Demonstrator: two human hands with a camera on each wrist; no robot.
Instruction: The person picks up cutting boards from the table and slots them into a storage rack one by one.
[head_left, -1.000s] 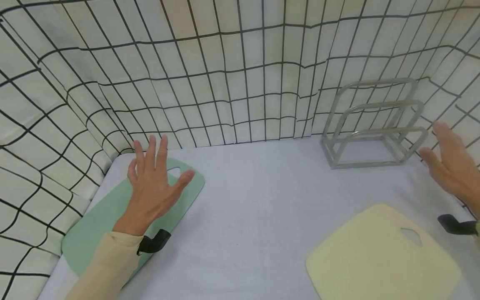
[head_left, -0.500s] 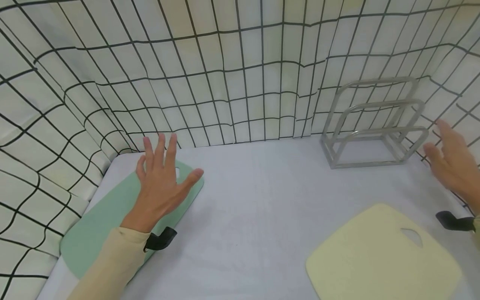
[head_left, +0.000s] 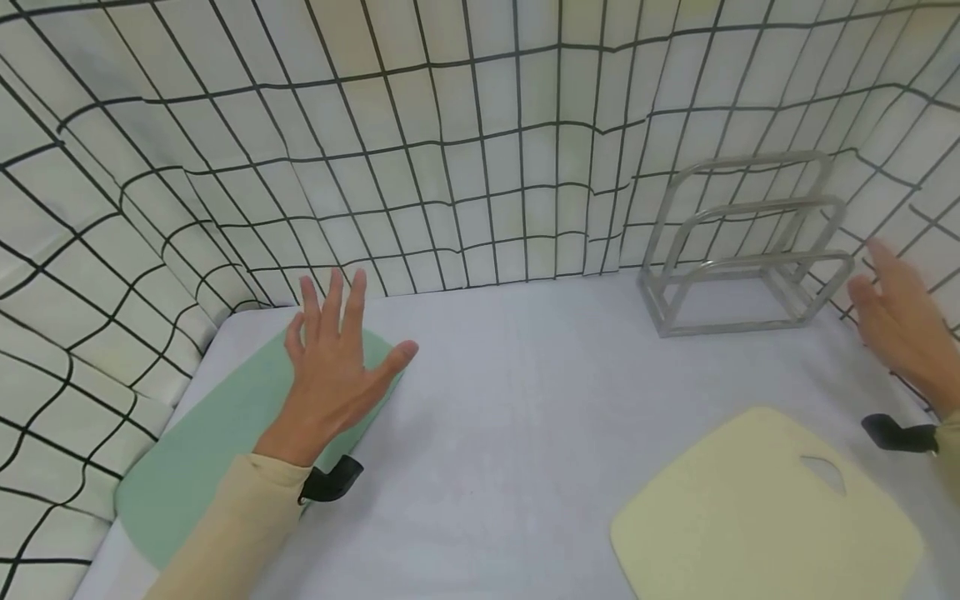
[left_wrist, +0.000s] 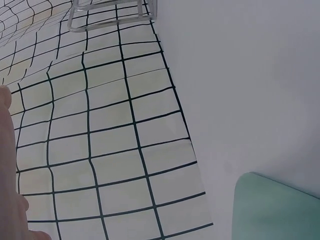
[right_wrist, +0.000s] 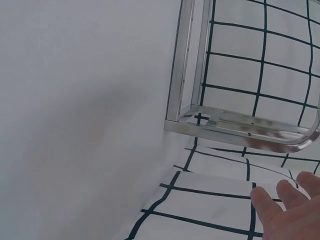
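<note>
My left hand (head_left: 330, 375) is spread over the upper part of a green cutting board (head_left: 210, 433), holding nothing. The board lies slanted at the left, its handle hole hidden behind the hand; one corner of it shows low in the left wrist view. At the far right, my right hand (head_left: 903, 325) hovers beside a metal rack (head_left: 750, 325) with three upright loops, fingers extended and grasping nothing. In the right wrist view its fingertips (right_wrist: 267, 202) appear below the rack's frame. A pale yellow cutting board (head_left: 750, 517) with a handle slot lies at the front right.
White cloth with a black grid (head_left: 450, 167) lines the back and both sides of the white table (head_left: 495, 433). The rack stands close to the back right corner. Dark wrist mounts (head_left: 333, 479) sit on both cuffs.
My left hand has moved a little to the right over the green board, covering its handle hole. My right hand has shifted only slightly. Both boards and the rack stay in place.
</note>
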